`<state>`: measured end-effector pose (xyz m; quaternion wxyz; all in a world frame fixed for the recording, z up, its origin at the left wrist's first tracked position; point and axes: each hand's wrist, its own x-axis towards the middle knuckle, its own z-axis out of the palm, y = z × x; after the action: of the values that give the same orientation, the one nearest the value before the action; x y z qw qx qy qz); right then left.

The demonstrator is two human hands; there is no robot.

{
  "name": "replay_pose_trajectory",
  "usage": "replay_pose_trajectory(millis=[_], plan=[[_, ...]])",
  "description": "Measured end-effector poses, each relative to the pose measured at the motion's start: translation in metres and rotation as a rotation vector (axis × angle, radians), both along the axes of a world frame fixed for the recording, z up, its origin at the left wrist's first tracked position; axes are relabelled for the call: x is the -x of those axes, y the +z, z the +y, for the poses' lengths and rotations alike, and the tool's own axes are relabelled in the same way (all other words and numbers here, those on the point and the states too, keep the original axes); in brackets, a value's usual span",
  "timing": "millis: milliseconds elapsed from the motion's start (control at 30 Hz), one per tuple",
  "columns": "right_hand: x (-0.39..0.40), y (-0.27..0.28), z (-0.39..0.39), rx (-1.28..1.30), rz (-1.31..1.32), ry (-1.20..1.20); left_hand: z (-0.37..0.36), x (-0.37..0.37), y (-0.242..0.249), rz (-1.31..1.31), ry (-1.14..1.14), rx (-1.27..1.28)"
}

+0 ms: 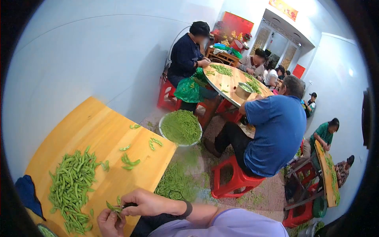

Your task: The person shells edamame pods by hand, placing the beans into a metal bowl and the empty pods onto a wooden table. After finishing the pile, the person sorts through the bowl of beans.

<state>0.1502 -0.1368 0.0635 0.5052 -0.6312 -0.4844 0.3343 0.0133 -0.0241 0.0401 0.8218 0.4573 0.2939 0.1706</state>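
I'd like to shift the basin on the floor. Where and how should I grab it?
Probably best by the basin's pale rim, one hand each side, reaching down from the near side. It is round and upright, and the green pods fill its middle, leaving the rim showing. Mind the shoe to its right.

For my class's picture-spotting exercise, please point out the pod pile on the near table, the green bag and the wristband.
Pod pile (73, 183), head view, middle of the heap.
Green bag (186, 91), head view, front of its bulging side.
Wristband (188, 209), head view, middle of the dark strap.
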Motion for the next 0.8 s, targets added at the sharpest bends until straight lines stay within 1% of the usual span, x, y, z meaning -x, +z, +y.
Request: replay_pose_trajectory(millis=[67, 100, 167, 200, 233, 267, 300, 367, 400, 467, 500, 533, 567, 600, 667, 700, 767, 800], plan=[[-0.001, 0.001, -0.002, 0.003, 0.036, 0.019, -0.005, 0.001, 0.014, 0.032, -0.051, -0.091], [-0.003, 0.008, -0.005, 0.012, -0.018, 0.003, -0.005, -0.001, 0.012, 0.049, -0.036, -0.088], [-0.007, 0.012, -0.005, 0.041, -0.117, 0.013, -0.003, 0.003, -0.002, -0.025, 0.063, -0.05], [-0.014, 0.01, -0.002, 0.049, -0.167, 0.034, 0.002, 0.007, -0.001, 0.003, 0.056, -0.146], [-0.017, 0.021, -0.002, 0.098, -0.109, 0.018, 0.008, 0.01, 0.004, 0.039, 0.045, -0.24], [-0.018, 0.029, 0.0, 0.137, -0.074, 0.015, 0.013, 0.015, 0.005, 0.042, 0.088, -0.468], [-0.02, 0.031, 0.005, 0.163, -0.036, 0.085, 0.017, 0.021, 0.007, 0.054, 0.113, -0.694], [-0.018, 0.027, 0.016, 0.247, 0.0, 0.172, 0.027, 0.029, 0.028, -0.029, 0.177, -1.124], [-0.017, 0.028, 0.024, 0.299, -0.019, 0.195, 0.031, 0.033, 0.037, 0.014, 0.202, -1.116], [-0.011, 0.033, 0.037, 0.353, -0.051, 0.297, 0.038, 0.04, 0.048, 0.045, -0.162, -1.275], [-0.008, 0.032, 0.041, 0.383, -0.07, 0.344, 0.04, 0.044, 0.04, 0.068, -0.151, -1.262], [-0.013, 0.034, 0.037, 0.401, -0.09, 0.386, 0.035, 0.038, 0.033, 0.046, -0.201, -1.321], [-0.014, 0.031, 0.039, 0.365, -0.081, 0.433, 0.037, 0.038, 0.027, 0.013, -0.256, -1.377], [-0.015, 0.031, 0.041, 0.367, -0.076, 0.44, 0.039, 0.039, 0.026, 0.021, -0.254, -1.372], [-0.019, 0.03, 0.044, 0.337, -0.071, 0.554, 0.043, 0.039, 0.024, 0.001, -0.461, -1.258], [-0.021, 0.028, 0.045, 0.337, -0.068, 0.555, 0.045, 0.038, 0.02, 0.004, -0.462, -1.256], [-0.025, 0.024, 0.046, 0.311, -0.056, 0.637, 0.048, 0.035, 0.012, -0.091, -0.505, -1.041], [-0.026, 0.022, 0.047, 0.315, -0.049, 0.638, 0.048, 0.034, 0.012, -0.088, -0.507, -1.034]])
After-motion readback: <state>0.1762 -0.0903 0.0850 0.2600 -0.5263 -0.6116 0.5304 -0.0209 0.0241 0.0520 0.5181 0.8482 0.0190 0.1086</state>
